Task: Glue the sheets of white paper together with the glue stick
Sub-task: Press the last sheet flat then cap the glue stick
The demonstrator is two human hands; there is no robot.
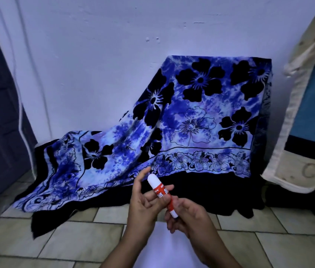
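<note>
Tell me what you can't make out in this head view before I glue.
Head view only:
The white paper: forearms cover its sides, the bottom edge cuts it off; sheet count unknown.
The glue stick: left hand and right hand cover part of its label and base.
Under the flowered cloth: whatever props it up is hidden.

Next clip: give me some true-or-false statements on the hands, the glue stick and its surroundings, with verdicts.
1. Both the left hand and the right hand hold the glue stick. True.
2. The glue stick lies flat on the tiled floor. False: it is held up, tilted, above the floor.
3. White paper lies on the floor beneath the hands. True.
4. The floral cloth is red and yellow. False: it is blue with black flowers.
</note>
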